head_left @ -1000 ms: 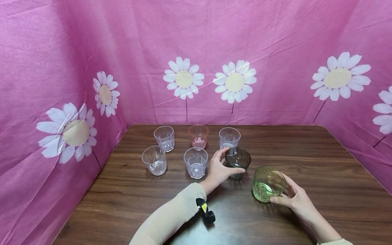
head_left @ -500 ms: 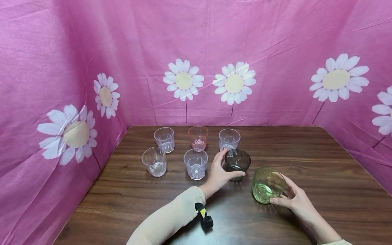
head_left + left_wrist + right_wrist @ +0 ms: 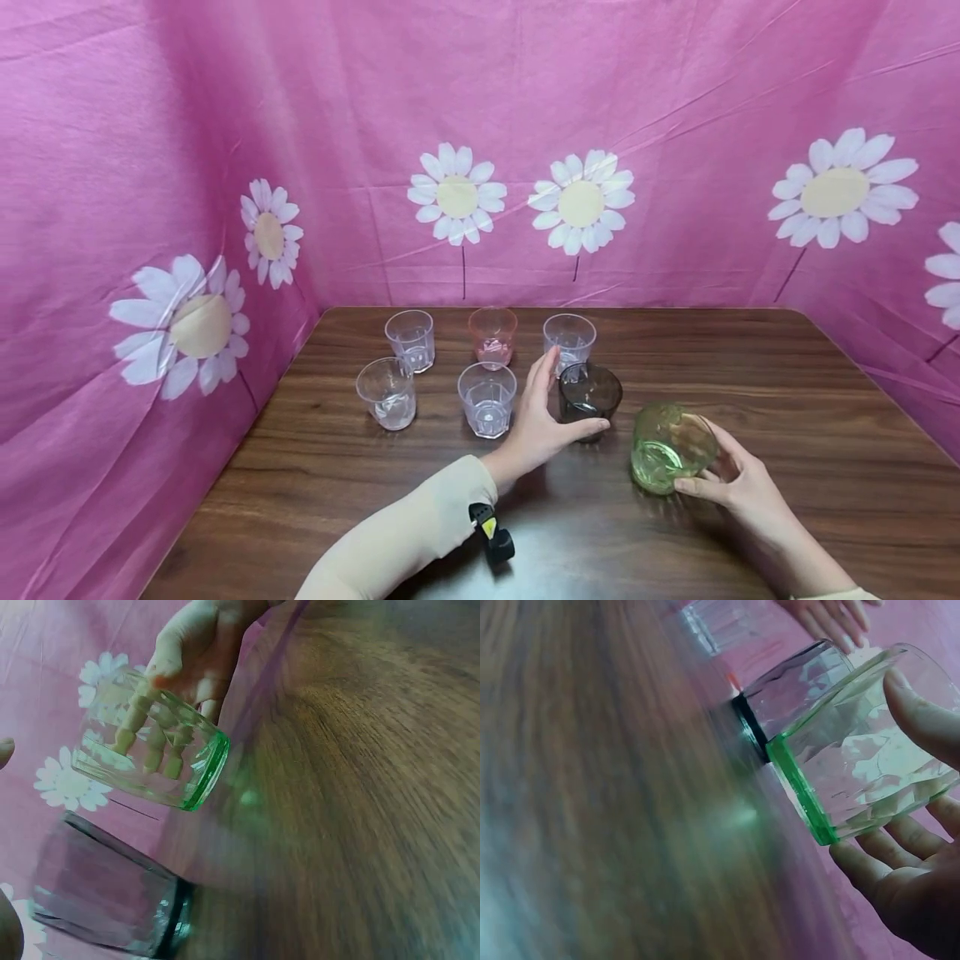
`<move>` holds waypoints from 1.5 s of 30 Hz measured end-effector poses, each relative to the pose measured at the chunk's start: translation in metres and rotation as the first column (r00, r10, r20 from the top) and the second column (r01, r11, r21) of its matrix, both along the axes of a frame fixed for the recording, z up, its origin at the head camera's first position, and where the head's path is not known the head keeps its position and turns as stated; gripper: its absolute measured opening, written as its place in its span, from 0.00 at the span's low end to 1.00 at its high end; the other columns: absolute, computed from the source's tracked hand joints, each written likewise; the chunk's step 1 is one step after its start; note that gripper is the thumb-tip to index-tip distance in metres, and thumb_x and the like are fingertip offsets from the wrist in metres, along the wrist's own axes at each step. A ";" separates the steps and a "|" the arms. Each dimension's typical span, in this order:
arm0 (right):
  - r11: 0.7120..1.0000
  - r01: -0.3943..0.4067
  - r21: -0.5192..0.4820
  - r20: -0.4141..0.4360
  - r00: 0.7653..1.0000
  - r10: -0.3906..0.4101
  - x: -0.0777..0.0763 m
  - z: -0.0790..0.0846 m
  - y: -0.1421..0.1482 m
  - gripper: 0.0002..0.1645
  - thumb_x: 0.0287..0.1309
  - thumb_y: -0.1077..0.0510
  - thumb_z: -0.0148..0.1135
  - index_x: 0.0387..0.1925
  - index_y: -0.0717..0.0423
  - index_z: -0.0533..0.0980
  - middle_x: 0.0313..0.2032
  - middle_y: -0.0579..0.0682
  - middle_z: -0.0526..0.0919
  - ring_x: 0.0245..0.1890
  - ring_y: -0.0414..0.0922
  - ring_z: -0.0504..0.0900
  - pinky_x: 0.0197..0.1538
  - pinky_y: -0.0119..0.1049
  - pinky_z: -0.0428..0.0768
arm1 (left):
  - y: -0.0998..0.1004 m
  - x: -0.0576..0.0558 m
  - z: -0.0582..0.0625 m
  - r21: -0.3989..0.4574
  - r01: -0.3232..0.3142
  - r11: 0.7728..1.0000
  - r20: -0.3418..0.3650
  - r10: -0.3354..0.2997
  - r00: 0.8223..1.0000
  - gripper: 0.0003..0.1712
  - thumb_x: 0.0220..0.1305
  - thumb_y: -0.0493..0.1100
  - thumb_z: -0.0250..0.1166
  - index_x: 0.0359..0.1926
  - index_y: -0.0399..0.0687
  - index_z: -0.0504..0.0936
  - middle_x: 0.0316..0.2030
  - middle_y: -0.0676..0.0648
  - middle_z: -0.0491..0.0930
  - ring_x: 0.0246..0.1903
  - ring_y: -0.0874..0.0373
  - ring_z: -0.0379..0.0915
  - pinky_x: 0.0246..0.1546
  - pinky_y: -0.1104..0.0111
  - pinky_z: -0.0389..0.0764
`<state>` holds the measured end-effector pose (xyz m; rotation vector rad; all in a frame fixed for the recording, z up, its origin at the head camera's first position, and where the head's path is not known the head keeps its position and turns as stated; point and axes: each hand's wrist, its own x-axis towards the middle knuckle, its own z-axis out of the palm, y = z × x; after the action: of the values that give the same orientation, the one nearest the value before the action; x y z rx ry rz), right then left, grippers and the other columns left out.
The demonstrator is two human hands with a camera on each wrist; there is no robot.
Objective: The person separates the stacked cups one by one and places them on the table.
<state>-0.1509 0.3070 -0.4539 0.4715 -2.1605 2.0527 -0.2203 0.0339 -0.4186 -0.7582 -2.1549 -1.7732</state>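
In the head view a smoky dark cup stands upright on the table. My left hand is beside it, thumb in front and fingers spread behind, apart from its wall. The left wrist view shows the dark cup with fingertips at the left edge, off the glass. My right hand grips a clear green cup, thumb on the near side and fingers round the far side. The green cup tilts a little and is held close over the table. Its green base shows in the right wrist view.
Behind and left stand several more cups on the brown wooden table: a pink one, and clear ones at back left, back right, front left and centre. A pink flowered cloth surrounds the table.
My left fingers have straightened and come away from the dark cup, which stays standing. My right hand has shifted slightly right with the green cup. The head view has moved slightly.
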 end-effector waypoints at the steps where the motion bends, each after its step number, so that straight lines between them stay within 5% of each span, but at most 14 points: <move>1: 1.000 0.006 0.002 0.004 1.000 -0.006 0.000 0.001 0.001 0.53 0.45 0.84 0.65 0.72 0.54 0.63 0.56 0.33 0.78 0.54 0.28 0.77 0.53 0.16 0.73 | -0.003 0.001 0.002 -0.011 0.002 1.000 -0.018 -0.002 1.000 0.64 0.44 0.39 0.82 0.77 0.42 0.51 0.73 0.41 0.56 0.70 0.48 0.56 0.71 0.61 0.60; 13: 1.000 0.027 -0.016 0.071 0.997 -0.026 -0.015 0.017 0.012 0.50 0.52 0.80 0.64 0.72 0.46 0.62 0.54 0.31 0.79 0.52 0.27 0.78 0.50 0.18 0.76 | -0.046 0.011 0.020 -0.006 0.048 0.999 -0.127 -0.048 0.991 0.60 0.49 0.35 0.78 0.76 0.38 0.51 0.72 0.39 0.57 0.71 0.48 0.54 0.72 0.58 0.59; 25: 0.993 0.081 -0.090 0.096 0.993 -0.073 -0.050 0.025 0.019 0.43 0.53 0.78 0.66 0.66 0.43 0.68 0.50 0.32 0.82 0.50 0.26 0.78 0.46 0.20 0.79 | -0.090 0.014 0.022 -0.097 -0.066 0.993 -0.217 0.044 0.975 0.56 0.49 0.37 0.76 0.74 0.32 0.53 0.67 0.31 0.62 0.65 0.39 0.62 0.67 0.48 0.65; 33: 0.987 0.160 0.013 0.146 0.976 -0.160 -0.081 0.029 0.017 0.44 0.54 0.70 0.71 0.69 0.45 0.65 0.48 0.27 0.80 0.48 0.22 0.74 0.48 0.15 0.74 | -0.116 0.018 0.020 -0.177 -0.107 0.978 -0.289 0.052 0.956 0.55 0.50 0.35 0.75 0.74 0.33 0.53 0.66 0.35 0.65 0.65 0.41 0.63 0.70 0.52 0.63; 45: 0.976 0.200 -0.088 0.219 0.960 -0.177 -0.121 0.027 0.010 0.38 0.54 0.69 0.71 0.62 0.44 0.66 0.46 0.35 0.78 0.42 0.27 0.78 0.39 0.20 0.80 | -0.137 0.023 0.025 -0.311 -0.194 0.930 -0.294 0.100 0.951 0.55 0.51 0.42 0.76 0.73 0.32 0.55 0.67 0.34 0.64 0.67 0.41 0.59 0.69 0.46 0.61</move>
<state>-0.2720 0.3168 -0.4266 0.0330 -2.0917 2.1820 -0.1976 -0.1035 -0.3936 -0.8340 -2.2776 -1.1603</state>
